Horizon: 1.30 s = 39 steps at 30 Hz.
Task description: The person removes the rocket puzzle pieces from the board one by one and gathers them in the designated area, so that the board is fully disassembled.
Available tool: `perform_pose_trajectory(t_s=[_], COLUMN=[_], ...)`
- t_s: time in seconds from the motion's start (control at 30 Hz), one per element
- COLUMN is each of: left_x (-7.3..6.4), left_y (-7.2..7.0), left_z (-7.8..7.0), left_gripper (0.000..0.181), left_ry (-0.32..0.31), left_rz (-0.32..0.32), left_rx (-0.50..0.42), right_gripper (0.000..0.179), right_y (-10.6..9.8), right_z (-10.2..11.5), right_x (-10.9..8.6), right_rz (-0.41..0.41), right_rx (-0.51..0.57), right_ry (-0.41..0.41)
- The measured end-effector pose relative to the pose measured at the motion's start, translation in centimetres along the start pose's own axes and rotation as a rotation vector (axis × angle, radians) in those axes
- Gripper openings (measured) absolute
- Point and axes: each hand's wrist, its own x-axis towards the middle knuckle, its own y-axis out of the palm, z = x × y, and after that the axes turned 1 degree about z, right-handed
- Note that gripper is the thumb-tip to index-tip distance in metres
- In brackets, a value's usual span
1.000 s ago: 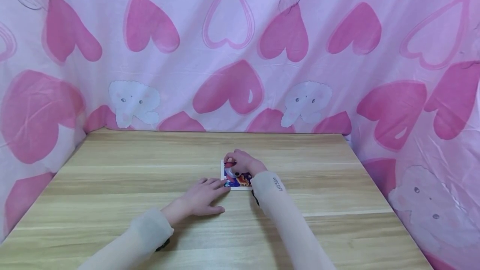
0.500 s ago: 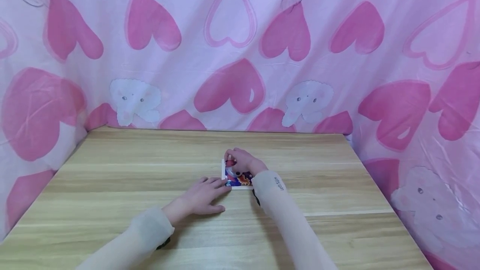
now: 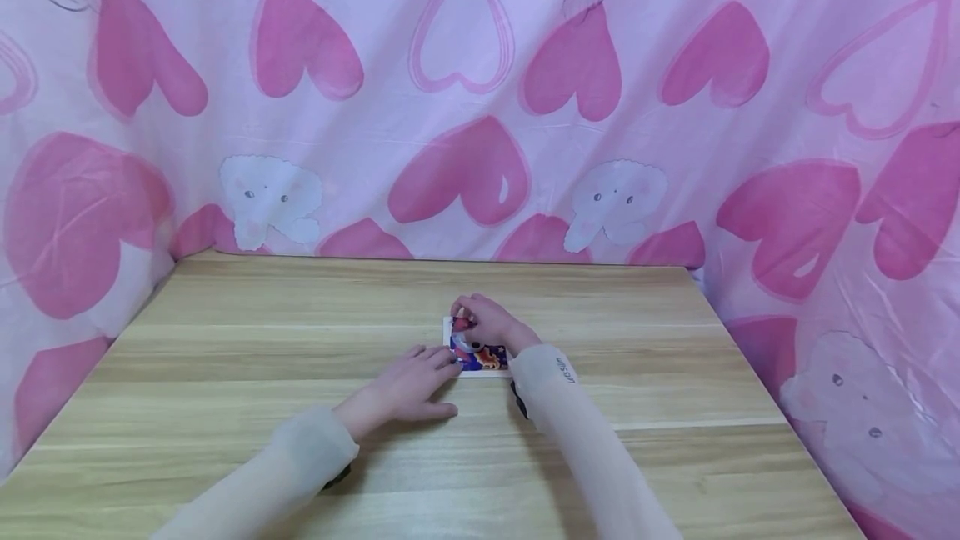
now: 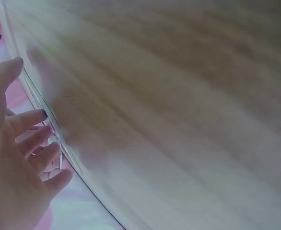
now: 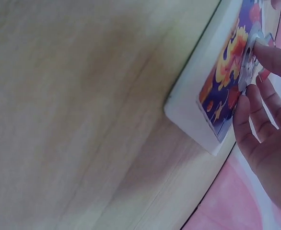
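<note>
At 9 o'clock, a pink curtain (image 3: 142, 177) printed with hearts hangs beside the desk (image 3: 240, 332), which has a light wood grain. The left sleeve (image 3: 247, 473), cream with a greyish cuff, reaches in from 7 o'clock, a black strap (image 3: 337, 477) showing beneath it. The left hand (image 3: 401, 387) is released: back upward, its long fingers extended toward 2 o'clock, the thumb apart toward 3. Its fingertips lie over the 8 o'clock corner of a board (image 3: 478, 373); how firmly they press, I cannot tell.

The board lies flat on the desk, a little toward 6 o'clock from the middle of the head view. Its white rim surrounds a picture (image 3: 487, 359) in purple-blue with orange, yellow and red shapes. The right hand (image 3: 491, 325) covers the board's 1 o'clock part, fingers bent. In the right wrist view its thumb touches a grey-white shape (image 5: 247, 64) on the picture and other fingertips reach the picture's edge; whether they grasp a loose piece, I cannot tell.

The right sleeve (image 3: 588, 448) comes in from 5 o'clock, dark lettering (image 3: 566, 371) on its cuff. At 3 o'clock the curtain, here with a pale animal (image 3: 862, 415), flanks the desk.
</note>
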Motion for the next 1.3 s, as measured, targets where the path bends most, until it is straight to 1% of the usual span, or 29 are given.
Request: perform_pose_trajectory(t_s=[0.13,0.27,0.37,0.5,0.7,0.87,1.0,1.1,1.2,1.3], left_x=[0.1,0.1,0.2,0.2,0.0,0.0,0.1,0.1,0.1,0.1], left_y=[-0.2,-0.1,-0.1,0.0,-0.1,0.0,0.1,0.1,0.1,-0.1], left_z=[-0.1,-0.2,-0.3,-0.3,-0.3,-0.2,-0.1,-0.1,-0.1,-0.2], left_gripper=[0.069,0.070,0.071,0.071,0.071,0.071,0.071,0.071,0.071,0.071], left_ry=[-0.021,-0.032,-0.036,-0.041,-0.050,-0.052,-0.049,-0.044,-0.044,-0.050], left_rz=[0.032,0.058,0.065,0.066,0.065,0.067,0.061,0.055,0.058,0.069], left_rx=[-0.013,0.009,0.017,0.010,-0.004,-0.011,-0.015,-0.016,-0.025,-0.039], right_gripper=[0.032,0.033,0.033,0.033,0.031,0.026,0.022,0.021,0.021,0.021], right_y=[0.0,0.1,0.1,0.1,0.1,0.1,0.0,-0.4,-0.9,-1.4], right_z=[-0.1,-0.2,-0.2,-0.2,-0.4,-0.8,-1.2,-1.5,-2.3,-3.3], right_x=[-0.1,-0.2,-0.3,-0.5,-0.6,-0.7,-0.9,-1.5,-2.3,-3.1], right_rz=[-0.003,-0.014,-0.019,-0.024,-0.061,-0.098,-0.149,-0.168,-0.166,-0.169], right_rx=[-0.023,-0.037,-0.042,-0.021,0.030,0.145,0.230,0.330,0.447,0.507], right_ry=[-0.020,-0.047,-0.048,-0.049,-0.069,-0.068,-0.076,-0.028,0.021,0.071])
